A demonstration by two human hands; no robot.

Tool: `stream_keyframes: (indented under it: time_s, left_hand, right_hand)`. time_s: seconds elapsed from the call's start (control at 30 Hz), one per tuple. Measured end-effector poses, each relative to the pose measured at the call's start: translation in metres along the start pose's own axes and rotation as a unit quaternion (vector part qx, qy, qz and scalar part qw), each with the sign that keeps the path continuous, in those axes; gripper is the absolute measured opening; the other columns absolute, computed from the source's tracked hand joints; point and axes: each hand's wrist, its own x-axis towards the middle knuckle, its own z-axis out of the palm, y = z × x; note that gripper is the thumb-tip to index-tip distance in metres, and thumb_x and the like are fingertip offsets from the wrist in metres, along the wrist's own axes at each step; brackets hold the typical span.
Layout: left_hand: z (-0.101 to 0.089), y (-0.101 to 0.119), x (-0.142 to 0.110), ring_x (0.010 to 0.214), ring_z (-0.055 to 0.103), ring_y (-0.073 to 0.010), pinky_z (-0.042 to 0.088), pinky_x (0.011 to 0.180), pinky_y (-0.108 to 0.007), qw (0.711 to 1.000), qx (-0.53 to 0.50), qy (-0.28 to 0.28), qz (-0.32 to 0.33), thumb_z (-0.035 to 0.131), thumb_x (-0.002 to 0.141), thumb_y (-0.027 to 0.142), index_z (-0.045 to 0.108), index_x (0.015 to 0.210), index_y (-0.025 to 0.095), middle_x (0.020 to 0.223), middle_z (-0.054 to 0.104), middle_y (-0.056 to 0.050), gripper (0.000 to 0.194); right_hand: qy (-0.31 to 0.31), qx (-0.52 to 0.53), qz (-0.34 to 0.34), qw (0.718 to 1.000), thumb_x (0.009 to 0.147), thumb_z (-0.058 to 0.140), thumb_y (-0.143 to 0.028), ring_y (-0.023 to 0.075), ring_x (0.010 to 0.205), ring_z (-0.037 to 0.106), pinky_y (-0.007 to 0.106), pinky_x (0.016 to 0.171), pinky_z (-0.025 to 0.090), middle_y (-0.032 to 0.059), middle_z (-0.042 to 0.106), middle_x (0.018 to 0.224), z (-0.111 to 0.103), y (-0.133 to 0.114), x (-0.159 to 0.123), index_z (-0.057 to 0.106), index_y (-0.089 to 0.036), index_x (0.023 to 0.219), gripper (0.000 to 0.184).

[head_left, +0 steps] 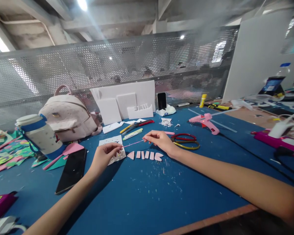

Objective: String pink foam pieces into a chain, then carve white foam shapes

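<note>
A thin pink strand (133, 143) runs between my hands just above the table. My left hand (107, 152) pinches its left end, and my right hand (159, 140) pinches the other end. I cannot tell whether it is thread or a narrow strip. Below it, several small flat pink pieces lie in a row, with a triangular piece (131, 155) at the left and a notched piece (158, 157) at the right. Partly under my left hand is a white sheet or packet (118, 156). Scissors (185, 138) lie beyond my right wrist.
A pink glue gun (205, 122) with a black cable lies to the right, near a magenta power strip (274, 140). On the left are a phone (72, 171), a bottle (39, 135) and a backpack (68, 116). White foam boards (143, 94) stand at the back beside another phone (161, 101).
</note>
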Motion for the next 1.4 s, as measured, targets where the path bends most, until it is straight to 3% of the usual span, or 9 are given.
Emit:
stream_keyframes:
  time_s: [0.13, 0.27, 0.43, 0.7, 1.1, 1.4]
  left_hand:
    - [0.000, -0.003, 0.000, 0.061, 0.066, -0.0170, 0.054, 0.058, -0.027, 1.000, 0.001, 0.006, 0.007, 0.074, 0.077, 0.034, 0.080, 0.083, 0.019, 0.079, 0.079, -0.007, 0.018]
    - [0.003, -0.001, -0.002, 0.073, 0.073, -0.0213, 0.057, 0.063, -0.028, 1.000, -0.005, 0.010, 0.007, 0.075, 0.076, 0.034, 0.078, 0.084, 0.018, 0.084, 0.080, -0.008, 0.018]
    - [0.005, 0.002, -0.005, 0.083, 0.077, -0.0247, 0.059, 0.070, -0.029, 1.000, -0.015, 0.026, 0.004, 0.078, 0.075, 0.037, 0.075, 0.086, 0.018, 0.086, 0.079, -0.008, 0.023]
    - [0.004, -0.002, -0.006, 0.070, 0.071, -0.0193, 0.056, 0.065, -0.027, 0.999, 0.008, 0.043, 0.014, 0.078, 0.075, 0.035, 0.075, 0.078, 0.017, 0.079, 0.076, -0.006, 0.018]
    - [0.007, 0.001, -0.008, 0.070, 0.071, -0.0204, 0.056, 0.063, -0.027, 1.000, 0.014, 0.010, 0.021, 0.076, 0.077, 0.034, 0.077, 0.079, 0.018, 0.083, 0.078, -0.007, 0.017]
    - [0.009, 0.002, -0.009, 0.084, 0.071, -0.0236, 0.054, 0.075, -0.033, 0.997, 0.065, -0.012, 0.040, 0.070, 0.082, 0.034, 0.077, 0.083, 0.020, 0.087, 0.078, -0.006, 0.016]
  right_hand:
    - [0.001, -0.035, -0.036, 0.999, 0.086, 0.068, -0.039, 0.0193, 0.080, 0.066, 0.033, 0.075, 0.051, 0.0057, 0.074, 0.085, 0.000, 0.002, 0.001, 0.074, -0.018, 0.086, 0.021]
    - [0.010, -0.073, -0.064, 0.995, 0.083, 0.072, -0.034, 0.0199, 0.082, 0.065, 0.034, 0.077, 0.050, 0.0048, 0.074, 0.086, -0.001, 0.003, 0.001, 0.074, -0.019, 0.082, 0.015]
    - [0.011, -0.099, -0.084, 0.991, 0.082, 0.073, -0.029, 0.0187, 0.082, 0.064, 0.031, 0.074, 0.048, 0.0037, 0.074, 0.088, 0.000, 0.000, -0.002, 0.074, -0.020, 0.080, 0.010]
    - [-0.012, -0.106, -0.090, 0.990, 0.084, 0.072, -0.034, 0.0172, 0.076, 0.064, 0.028, 0.064, 0.046, 0.0042, 0.073, 0.086, 0.005, -0.003, -0.006, 0.074, -0.019, 0.081, 0.015]
    - [-0.035, -0.093, -0.081, 0.992, 0.086, 0.070, -0.032, 0.0153, 0.071, 0.064, 0.025, 0.059, 0.046, 0.0045, 0.074, 0.083, 0.007, -0.005, -0.009, 0.073, -0.017, 0.084, 0.015]
    - [-0.042, -0.072, -0.084, 0.993, 0.087, 0.068, -0.029, 0.0157, 0.072, 0.066, 0.024, 0.056, 0.047, 0.0046, 0.074, 0.083, 0.008, -0.007, -0.010, 0.072, -0.017, 0.084, 0.013]
